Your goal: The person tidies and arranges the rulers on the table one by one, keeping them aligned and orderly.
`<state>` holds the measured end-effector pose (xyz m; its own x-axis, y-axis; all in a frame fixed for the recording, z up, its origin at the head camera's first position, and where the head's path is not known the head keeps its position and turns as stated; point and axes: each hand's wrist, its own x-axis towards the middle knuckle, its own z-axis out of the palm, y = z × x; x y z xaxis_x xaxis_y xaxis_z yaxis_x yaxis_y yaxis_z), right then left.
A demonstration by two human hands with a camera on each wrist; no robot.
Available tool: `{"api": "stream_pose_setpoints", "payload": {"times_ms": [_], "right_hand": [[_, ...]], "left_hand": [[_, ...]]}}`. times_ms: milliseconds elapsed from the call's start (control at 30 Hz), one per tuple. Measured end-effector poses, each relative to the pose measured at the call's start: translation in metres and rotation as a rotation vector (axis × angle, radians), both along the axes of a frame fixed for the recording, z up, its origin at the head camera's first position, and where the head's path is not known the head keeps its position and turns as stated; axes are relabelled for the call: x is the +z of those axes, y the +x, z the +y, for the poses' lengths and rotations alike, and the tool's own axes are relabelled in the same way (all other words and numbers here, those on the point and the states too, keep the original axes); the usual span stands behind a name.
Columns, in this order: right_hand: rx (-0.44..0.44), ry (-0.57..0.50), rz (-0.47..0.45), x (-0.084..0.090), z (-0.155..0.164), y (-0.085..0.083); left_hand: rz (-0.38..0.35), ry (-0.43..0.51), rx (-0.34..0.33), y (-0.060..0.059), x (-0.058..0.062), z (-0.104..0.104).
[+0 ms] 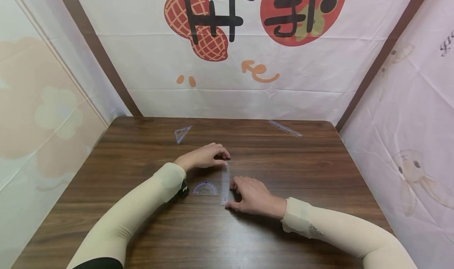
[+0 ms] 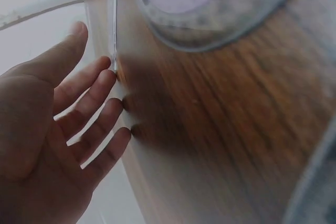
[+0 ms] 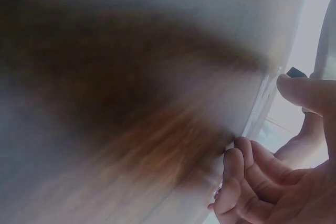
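A clear straight ruler [image 1: 225, 184] lies lengthwise on the table between the two hands. My left hand [image 1: 205, 156] is at its far end, with the thumb by the ruler's tip. The left wrist view has these fingers slightly bent and spread, fingertips at the tabletop by the ruler's end. My right hand [image 1: 253, 196] lies along the ruler's right side. Its thumb is by the near end, while its bent fingertips [image 3: 233, 158] touch the table beside the ruler's edge. Left of the ruler sits a clear protractor [image 1: 205, 188] with a purple arc, touched by neither hand.
On the brown wooden table [image 1: 170, 229], a clear set square [image 1: 181, 134] lies at the back left. A second clear ruler [image 1: 285, 129] lies slanted at the back right. Printed cloth walls [image 1: 227, 99] stand behind and on both sides.
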<state>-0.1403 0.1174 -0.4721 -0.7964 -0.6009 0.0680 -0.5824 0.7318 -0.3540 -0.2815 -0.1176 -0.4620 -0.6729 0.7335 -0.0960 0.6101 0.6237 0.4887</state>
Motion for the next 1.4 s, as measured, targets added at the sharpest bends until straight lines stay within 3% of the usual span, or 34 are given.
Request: {"api": "stream_pose_setpoints", "payload": {"times_ms": [233, 567, 900, 1167, 1400], "right_hand": [[0.002, -0.069, -0.046, 0.006, 0.009, -0.001], [-0.045, -0.147, -0.01, 0.012, 0.035, -0.018], [-0.124, -0.216, 0.016, 0.012, 0.064, -0.043], [-0.177, -0.257, -0.004, 0.011, 0.087, -0.064], [-0.198, -0.266, 0.018, 0.009, 0.107, -0.081]], "left_hand": [[0.049, -0.007, 0.044, -0.005, 0.002, 0.014], [0.1, 0.01, 0.116, -0.016, 0.01, 0.04], [0.013, 0.083, 0.181, -0.024, 0.013, 0.063], [0.001, 0.155, 0.19, -0.037, 0.014, 0.087], [-0.001, 0.185, 0.244, -0.043, 0.012, 0.105]]}}
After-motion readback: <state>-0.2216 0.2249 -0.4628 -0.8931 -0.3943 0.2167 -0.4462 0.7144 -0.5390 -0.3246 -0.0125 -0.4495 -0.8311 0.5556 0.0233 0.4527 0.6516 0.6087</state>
